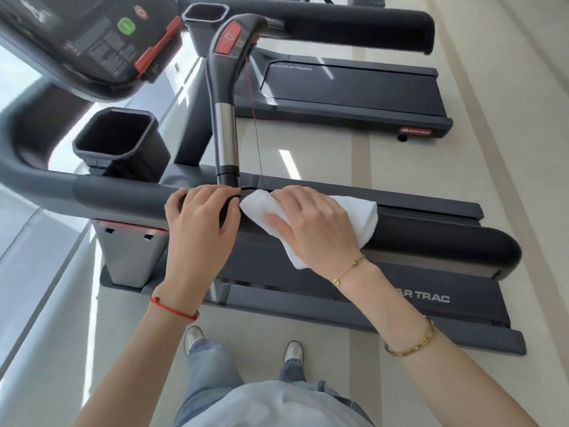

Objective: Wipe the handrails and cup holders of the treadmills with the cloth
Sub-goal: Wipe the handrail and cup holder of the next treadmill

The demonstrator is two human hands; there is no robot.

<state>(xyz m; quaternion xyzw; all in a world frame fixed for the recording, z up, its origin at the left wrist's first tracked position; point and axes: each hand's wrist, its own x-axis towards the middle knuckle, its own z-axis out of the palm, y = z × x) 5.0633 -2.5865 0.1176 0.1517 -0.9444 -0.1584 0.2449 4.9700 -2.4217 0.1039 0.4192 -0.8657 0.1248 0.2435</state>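
The near treadmill's side handrail runs left to right across the middle, grey at the left and black padded at the right. A white cloth lies draped over it. My right hand presses the cloth onto the rail with fingers spread flat. My left hand grips the rail just left of the cloth, fingers curled over its top. A dark square cup holder sits behind the rail at the left. A second cup holder is at the top.
A centre handlebar with a red stop button rises behind my hands. The console is at the top left. A second treadmill stands beyond. My feet are on the pale floor beside the near deck.
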